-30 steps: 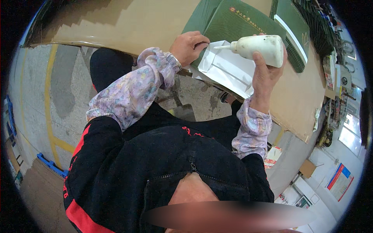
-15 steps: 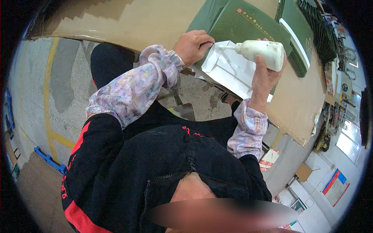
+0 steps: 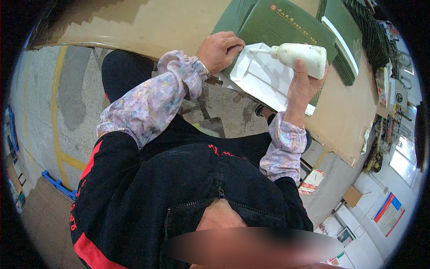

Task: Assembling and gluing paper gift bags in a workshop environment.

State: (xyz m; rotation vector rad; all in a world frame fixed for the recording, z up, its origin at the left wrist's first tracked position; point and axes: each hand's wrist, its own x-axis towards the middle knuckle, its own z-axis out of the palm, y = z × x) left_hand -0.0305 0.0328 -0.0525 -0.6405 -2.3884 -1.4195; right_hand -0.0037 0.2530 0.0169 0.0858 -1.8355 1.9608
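My right hand (image 3: pixel 306 80) is wrapped round a white squeeze bottle (image 3: pixel 299 57) with a thin nozzle. The bottle lies nearly level, its nozzle pointing left over a white folded paper sheet (image 3: pixel 264 75). Whether the tip touches the sheet I cannot tell. My left hand (image 3: pixel 219 51) is closed in a pinch at the sheet's upper left edge, close to the nozzle tip. Beneath and behind the sheet lie green printed folders (image 3: pixel 286 28), partly covered by the paper and the bottle. The sheet overhangs the table's near edge.
A stack of green folders with white inserts (image 3: pixel 340 45) stands to the right on the brown tabletop (image 3: pixel 340 116). More dark green folders (image 3: pixel 374 42) are piled at the far right. Below the table edge are my legs and a grey floor (image 3: pixel 242 112).
My left hand has shifted slightly left and up. The right hand and bottle have moved a little left, with the nozzle still over the white sheet.
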